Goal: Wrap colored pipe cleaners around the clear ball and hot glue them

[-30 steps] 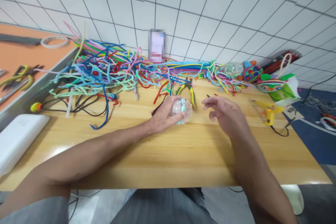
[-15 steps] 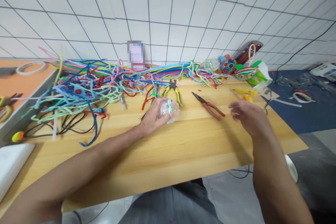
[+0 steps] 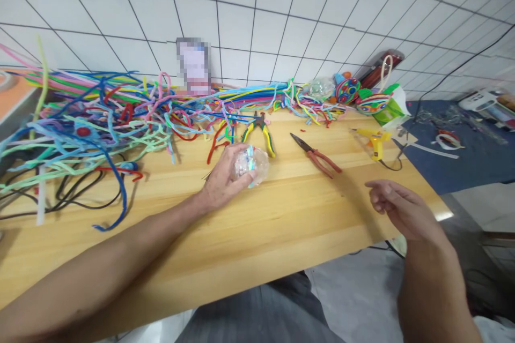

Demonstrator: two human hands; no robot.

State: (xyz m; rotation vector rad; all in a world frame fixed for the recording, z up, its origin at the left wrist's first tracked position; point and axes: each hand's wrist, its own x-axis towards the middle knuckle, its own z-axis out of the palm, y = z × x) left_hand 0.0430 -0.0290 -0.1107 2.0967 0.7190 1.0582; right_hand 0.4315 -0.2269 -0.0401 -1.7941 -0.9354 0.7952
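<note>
My left hand [image 3: 223,181] is wrapped round a clear plastic ball [image 3: 260,166] with a shiny iridescent strip across it, at the middle of the wooden table. My fingers hide the ball's left side. Just behind it lie yellow-and-green pliers [image 3: 267,138]. My right hand [image 3: 402,208] hovers over the table's right end, holding nothing, its index finger out and the others loosely bent. Between the hands lie long-nose pliers [image 3: 322,161] with red handles. A yellow glue gun [image 3: 376,144] with a cord rests beyond my right hand.
A tangle of coloured pipe cleaners [image 3: 92,123] spreads over the left and back of the table. A phone [image 3: 194,67] leans on the tiled wall. Decorated balls [image 3: 346,88] and another clear ball [image 3: 321,87] stand at the back right. Black cord [image 3: 86,201] lies front left.
My right hand has drawn back from beside the glue gun toward the table's near right edge, uncovering the gun. My left hand still holds the ball. The view has shifted slightly right.
</note>
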